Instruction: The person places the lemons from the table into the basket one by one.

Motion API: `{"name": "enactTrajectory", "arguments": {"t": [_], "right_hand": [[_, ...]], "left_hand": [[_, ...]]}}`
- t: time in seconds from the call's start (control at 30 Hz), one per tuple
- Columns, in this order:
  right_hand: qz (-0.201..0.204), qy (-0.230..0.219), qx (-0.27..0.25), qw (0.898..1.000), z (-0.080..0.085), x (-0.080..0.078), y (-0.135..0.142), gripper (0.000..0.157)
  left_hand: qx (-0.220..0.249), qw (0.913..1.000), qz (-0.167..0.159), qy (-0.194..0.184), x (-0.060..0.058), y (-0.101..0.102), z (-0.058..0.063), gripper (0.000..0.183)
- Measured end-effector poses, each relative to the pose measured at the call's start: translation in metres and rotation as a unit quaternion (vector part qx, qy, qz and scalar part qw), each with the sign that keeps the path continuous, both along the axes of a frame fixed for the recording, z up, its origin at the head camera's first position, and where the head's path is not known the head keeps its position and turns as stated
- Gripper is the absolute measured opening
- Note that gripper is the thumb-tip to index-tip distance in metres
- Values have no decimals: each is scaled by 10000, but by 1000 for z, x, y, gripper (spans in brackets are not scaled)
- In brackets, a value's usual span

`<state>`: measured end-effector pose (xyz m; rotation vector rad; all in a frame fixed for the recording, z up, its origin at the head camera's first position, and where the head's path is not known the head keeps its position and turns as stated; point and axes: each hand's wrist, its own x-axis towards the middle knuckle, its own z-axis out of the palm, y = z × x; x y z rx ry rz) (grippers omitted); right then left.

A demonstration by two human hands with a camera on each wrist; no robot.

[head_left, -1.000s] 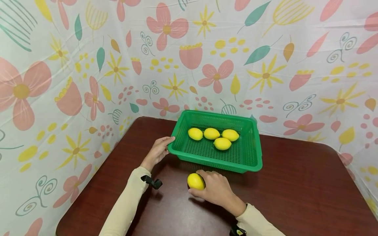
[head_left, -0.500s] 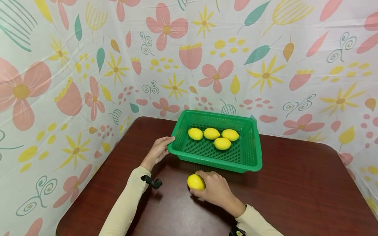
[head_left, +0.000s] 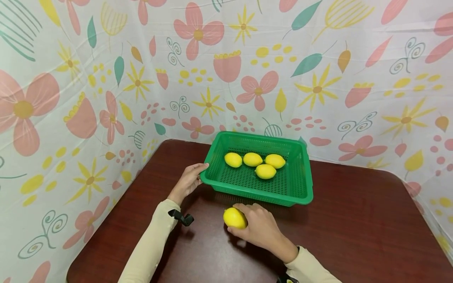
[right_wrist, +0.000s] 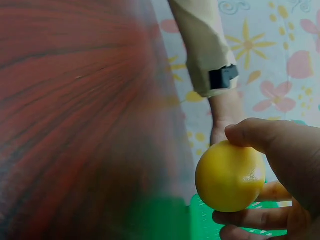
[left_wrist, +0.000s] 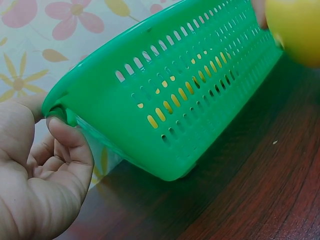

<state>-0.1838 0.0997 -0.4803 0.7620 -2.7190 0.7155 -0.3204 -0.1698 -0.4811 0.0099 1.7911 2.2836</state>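
A green slotted plastic basket (head_left: pixel 255 192) stands toward the back of the table, with several yellow lemons (head_left: pixel 266 171) on its floor. My left hand (head_left: pixel 187 182) pinches the basket's left rim between thumb and fingers; in the left wrist view that hand (left_wrist: pixel 45 170) grips the rim's corner. In front of the basket, my right hand (head_left: pixel 260 226) holds another lemon (head_left: pixel 234 218), thumb on the near side and fingers on the far side. The right wrist view shows this lemon (right_wrist: pixel 230 176) between the thumb and fingers of the right hand (right_wrist: pixel 285 165).
The dark reddish-brown table (head_left: pixel 361 220) has rounded corners and runs back to a flower-printed cloth (head_left: pixel 258 51) hanging behind and along the left. Black straps with small mounts (head_left: pixel 182 217) sit on both sleeved wrists.
Almost nothing differs: the view has shifted very slightly. Both hands keep their holds on the basket rim and the lemon.
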Motion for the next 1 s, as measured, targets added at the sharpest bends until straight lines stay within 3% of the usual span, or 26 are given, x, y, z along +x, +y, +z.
{"name": "enactTrajectory", "arguments": {"t": [0.5,0.77,1.0], "right_hand": [[658,9,-83,9978,57,0,7,60],[999,-7,195,9948,84,-17,15,61],[1248,-261,278,9915,101,-43,31,57]], "left_hand": [[-29,10000,-2,31,-2,0,-1,41],[-47,10000,-5,8,-2,-1,2,46],[21,10000,18,-92,-2,-1,0,43]]}}
